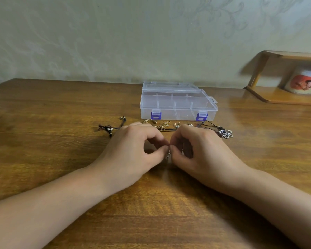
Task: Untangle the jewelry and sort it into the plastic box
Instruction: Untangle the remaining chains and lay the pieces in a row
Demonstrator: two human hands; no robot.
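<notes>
A clear plastic box with purple latches stands closed at the back middle of the wooden table. In front of it lies a row of jewelry: a black cord with beads at the left, a gold chain in the middle, small rings, and a black cord with a silver flower pendant at the right. My left hand and my right hand meet fingertip to fingertip and pinch a small thin metal piece between them, just above the table.
A wooden shelf stands at the back right with a printed round container on it. A pale patterned wall rises behind the table. Bare wood surrounds my forearms at the front.
</notes>
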